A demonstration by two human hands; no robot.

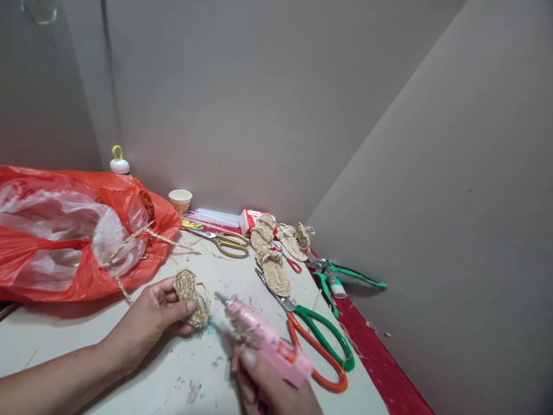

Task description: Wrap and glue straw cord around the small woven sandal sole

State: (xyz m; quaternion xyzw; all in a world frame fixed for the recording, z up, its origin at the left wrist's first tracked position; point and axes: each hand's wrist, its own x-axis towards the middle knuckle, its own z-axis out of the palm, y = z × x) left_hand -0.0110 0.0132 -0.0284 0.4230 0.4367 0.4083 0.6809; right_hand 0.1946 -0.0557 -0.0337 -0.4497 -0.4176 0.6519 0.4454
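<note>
My left hand (162, 311) grips a small woven straw sole (186, 288), shaped like a miniature sandal, between thumb and fingers. A loose end of braided cord (207, 297) curls off its right side. Wrapped around a pink hot glue gun (270, 340) is my right hand (263, 374), partly cut off by the lower edge. The gun's nozzle points up and left toward the sole, a short gap away from it. Some blur covers the gun and the right hand. Just right of the gun lie large scissors (319, 346) with one green and one orange handle.
A red plastic bag (159, 225) with braided straw cord fills the left. Along the back are a paper cup (180, 199), gold-handled scissors (231, 245), glue sticks (216, 216) and finished-looking straw sandals (276, 274). Green-handled pliers (356, 275) lean near the grey wall (453, 230) at right.
</note>
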